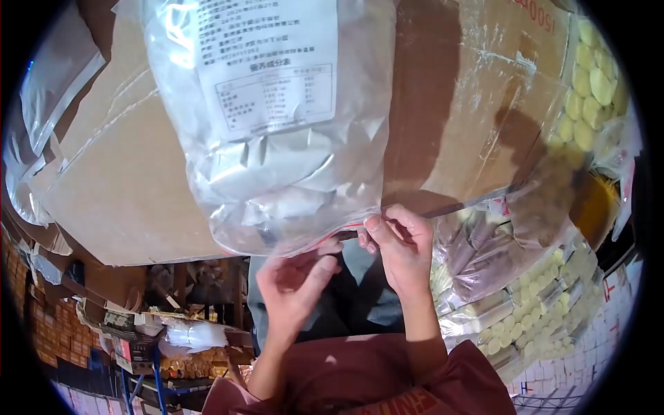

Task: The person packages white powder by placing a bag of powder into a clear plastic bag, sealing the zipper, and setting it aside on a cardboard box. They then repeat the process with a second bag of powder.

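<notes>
At 11 o'clock, on a cardboard box point(477, 90), we note a plastic bag point(283, 162). R hand point(401, 249), 4 o'clock, pinches its zip edge point(304, 247); L hand point(294, 287), 7 o'clock, half-curled, hold unclear. We judge bag soft, slippery, prob. heavyish; grip edge w/ both.

Head view, one: head-worn, facing forward and down, close above left hand point(290, 287) and right hand point(404, 252); circular, dark-cornered frame.

Storeroom or packing spot, I reckon: labelled bag point(297, 159) by the cardboard point(117, 187)'s near edge, bulk packs point(519, 315) off its right corner.
</notes>
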`<state>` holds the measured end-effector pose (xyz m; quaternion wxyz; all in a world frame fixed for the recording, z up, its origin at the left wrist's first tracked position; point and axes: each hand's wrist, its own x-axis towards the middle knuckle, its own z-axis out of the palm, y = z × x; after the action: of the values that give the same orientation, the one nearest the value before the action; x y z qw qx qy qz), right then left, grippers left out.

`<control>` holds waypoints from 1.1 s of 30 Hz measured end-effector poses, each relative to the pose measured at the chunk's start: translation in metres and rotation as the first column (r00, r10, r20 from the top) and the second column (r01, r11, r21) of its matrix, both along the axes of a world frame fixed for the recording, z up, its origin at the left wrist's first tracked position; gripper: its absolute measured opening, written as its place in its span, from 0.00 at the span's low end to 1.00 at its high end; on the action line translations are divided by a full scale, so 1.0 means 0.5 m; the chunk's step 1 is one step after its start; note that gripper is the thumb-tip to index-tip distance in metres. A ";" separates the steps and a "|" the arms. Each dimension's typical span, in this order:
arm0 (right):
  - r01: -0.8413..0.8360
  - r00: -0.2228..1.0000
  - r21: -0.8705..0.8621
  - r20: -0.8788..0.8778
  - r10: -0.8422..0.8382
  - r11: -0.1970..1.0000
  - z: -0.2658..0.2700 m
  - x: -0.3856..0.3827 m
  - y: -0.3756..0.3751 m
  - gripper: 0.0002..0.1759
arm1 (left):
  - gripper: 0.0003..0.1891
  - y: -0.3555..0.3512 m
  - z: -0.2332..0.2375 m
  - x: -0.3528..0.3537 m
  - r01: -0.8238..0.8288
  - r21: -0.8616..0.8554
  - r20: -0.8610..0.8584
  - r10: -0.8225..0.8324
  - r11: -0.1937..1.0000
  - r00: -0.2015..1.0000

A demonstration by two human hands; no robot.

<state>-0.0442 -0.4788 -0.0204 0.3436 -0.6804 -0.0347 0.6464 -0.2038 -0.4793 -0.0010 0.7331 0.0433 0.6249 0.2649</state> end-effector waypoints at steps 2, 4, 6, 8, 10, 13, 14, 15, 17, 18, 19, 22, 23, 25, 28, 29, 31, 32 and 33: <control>0.001 1.000 -0.031 0.005 -0.001 1.000 0.005 0.004 0.019 0.08 | 0.17 0.011 -0.007 0.032 -0.093 -0.004 0.048 0.093 0.996 0.995; -0.019 1.000 -0.043 0.014 0.019 0.999 0.009 0.014 0.034 0.07 | 0.15 0.021 -0.013 0.056 -0.174 -0.055 0.075 0.178 0.983 0.981; 0.060 0.998 -0.031 -0.018 -0.060 0.998 0.015 0.021 0.046 0.05 | 0.11 0.025 -0.019 0.075 -0.232 -0.106 0.086 0.242 0.967 0.967; 0.079 0.994 -0.053 -0.077 -0.083 0.995 0.017 0.038 0.045 0.04 | 0.08 0.028 -0.022 0.097 -0.288 -0.129 0.075 0.299 0.949 0.951; 0.015 0.998 -0.105 -0.067 -0.022 0.994 0.020 0.043 0.055 0.04 | 0.07 0.038 -0.025 0.110 -0.306 -0.144 0.103 0.322 0.941 0.941; -0.187 0.979 -0.119 0.056 0.195 0.975 0.027 0.048 0.067 0.04 | 0.07 0.039 -0.024 0.120 -0.292 -0.183 -0.024 0.293 0.939 0.956; -0.223 0.967 -0.117 0.101 0.235 0.968 0.030 0.044 0.068 0.04 | 0.07 0.034 -0.027 0.121 -0.307 -0.185 -0.028 0.307 0.934 0.951; -0.258 0.951 -0.115 0.144 0.273 0.959 0.033 0.041 0.071 0.04 | 0.07 0.037 -0.026 0.123 -0.319 -0.187 -0.038 0.317 0.929 0.948; -0.288 0.942 -0.125 0.143 0.304 0.950 0.035 0.042 0.078 0.05 | 0.07 0.044 -0.021 0.128 -0.343 -0.185 -0.062 0.337 0.921 0.939; -0.273 0.950 -0.133 0.115 0.289 0.953 0.035 0.046 0.077 0.05 | 0.07 0.039 -0.019 0.129 -0.346 -0.193 -0.083 0.336 0.918 0.938; -0.258 0.958 -0.139 0.090 0.272 0.956 0.034 0.049 0.076 0.05 | 0.07 0.039 -0.018 0.130 -0.357 -0.185 -0.080 0.348 0.916 0.934; -0.248 0.952 -0.140 0.149 0.268 0.959 0.037 0.045 0.074 0.05 | 0.07 0.035 -0.022 0.136 -0.358 -0.177 -0.076 0.350 0.917 0.934; -0.253 0.944 -0.138 0.180 0.275 0.958 0.040 0.044 0.074 0.05 | 0.07 0.036 -0.021 0.137 -0.370 -0.182 -0.091 0.359 0.911 0.929; -0.215 0.952 -0.144 0.192 0.240 0.966 0.045 0.037 0.073 0.05 | 0.07 0.037 -0.019 0.140 -0.392 -0.194 -0.111 0.376 0.899 0.920; -0.214 0.952 -0.117 0.196 0.234 0.970 0.039 0.038 0.069 0.06 | 0.06 0.038 -0.025 0.120 -0.423 -0.135 -0.129 0.407 0.896 0.904; -0.213 0.954 -0.119 0.189 0.233 0.970 0.037 0.039 0.067 0.06 | 0.07 0.035 -0.030 0.111 -0.439 -0.099 -0.131 0.425 0.893 0.896; -0.211 0.958 -0.120 0.172 0.229 0.970 0.031 0.040 0.063 0.06 | 0.08 0.038 -0.030 0.097 -0.477 -0.110 -0.129 0.464 0.872 0.877; -0.197 0.962 -0.117 0.169 0.215 0.973 0.030 0.039 0.063 0.06 | 0.08 0.036 -0.030 0.092 -0.508 -0.111 -0.123 0.495 0.854 0.860; -0.181 0.966 -0.116 0.165 0.199 0.977 0.030 0.039 0.062 0.06 | 0.08 0.035 -0.029 0.086 -0.537 -0.113 -0.119 0.525 0.836 0.842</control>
<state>-0.0246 -0.4480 -0.0051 0.2410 -0.7445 -0.0976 0.6149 -0.1607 -0.4616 -0.0155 0.6051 -0.1731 0.6596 0.4109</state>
